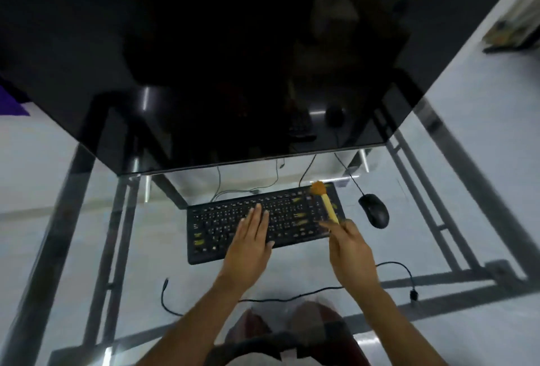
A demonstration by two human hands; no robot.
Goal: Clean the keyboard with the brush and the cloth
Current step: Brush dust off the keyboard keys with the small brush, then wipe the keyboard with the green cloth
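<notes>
Black keyboard lies flat on a glass counter, and it serves as the landmark for all other places. On its middle rests the left hand, open and flat, with the fingers stretched toward the far row of keys and the palm over the near edge. At the right end of the keyboard the right hand is closed around the lower end of a brush. The pale yellow handle of the brush goes up and away from the hand across the number keys, and the orange bristles touch the far right corner of the keyboard. To the right of the keyboard, near but apart, sits a black mouse with its wire going behind. Behind the keyboard stands a big dark monitor, switched off. In front of the keyboard, a loose black cable runs across the glass under both forearms. I cannot find the cloth in this view.
</notes>
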